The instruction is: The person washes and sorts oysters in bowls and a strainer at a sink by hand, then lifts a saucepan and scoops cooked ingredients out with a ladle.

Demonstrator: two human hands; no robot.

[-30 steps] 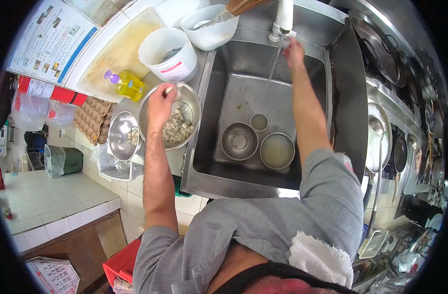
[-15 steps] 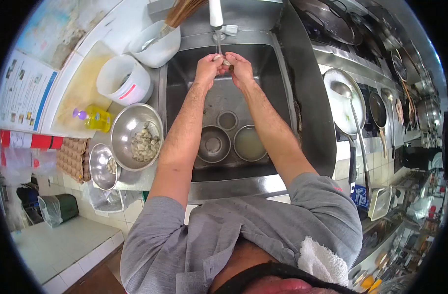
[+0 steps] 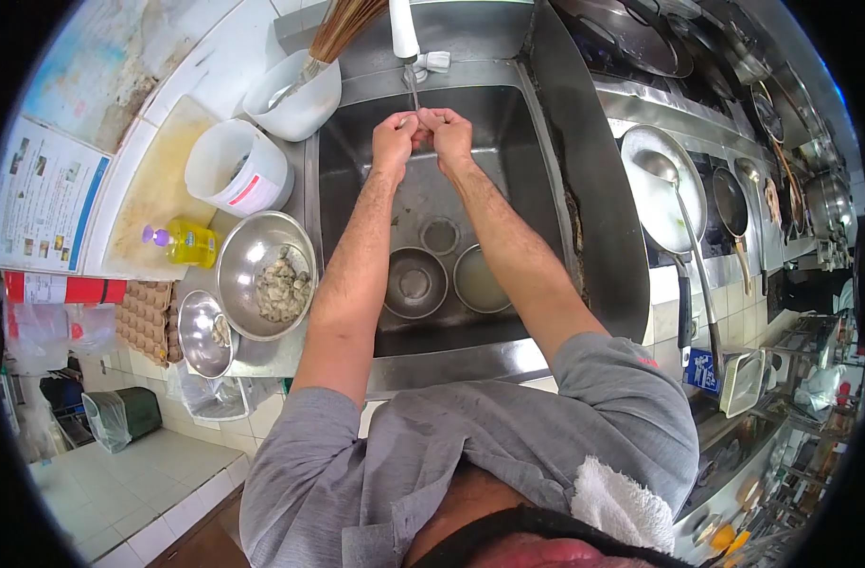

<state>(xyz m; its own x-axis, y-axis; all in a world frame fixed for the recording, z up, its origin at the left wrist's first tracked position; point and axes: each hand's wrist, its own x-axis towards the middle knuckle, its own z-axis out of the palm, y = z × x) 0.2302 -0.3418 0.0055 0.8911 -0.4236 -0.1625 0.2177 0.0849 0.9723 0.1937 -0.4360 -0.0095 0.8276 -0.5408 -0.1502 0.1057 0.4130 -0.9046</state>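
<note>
My left hand (image 3: pixel 395 147) and my right hand (image 3: pixel 448 140) meet over the far half of the sink (image 3: pixel 503 180), beneath the tap (image 3: pixel 404 33). A thin stream of water (image 3: pixel 414 93) runs onto them. Both sets of fingertips pinch together around an oyster, almost wholly hidden by the fingers now. More shucked oysters (image 3: pixel 285 292) lie in a large steel bowl (image 3: pixel 246 251) on the counter to the left. Beside it, a smaller steel bowl (image 3: pixel 195 331) holds a few pale pieces (image 3: pixel 221 330).
Two metal bowls, one (image 3: pixel 395 293) at left and one (image 3: pixel 480 279) holding cloudy liquid, stand in the near sink beside the drain (image 3: pixel 439 236). White tubs (image 3: pixel 262 170), yellow detergent (image 3: pixel 191 244) and egg trays (image 3: pixel 147 322) line the left. A wok (image 3: pixel 645 204) with a ladle sits right.
My hands have shifted slightly left and closed nearer together; the oyster, partly visible before, is now covered by the fingers. The whole view has moved slightly.
</note>
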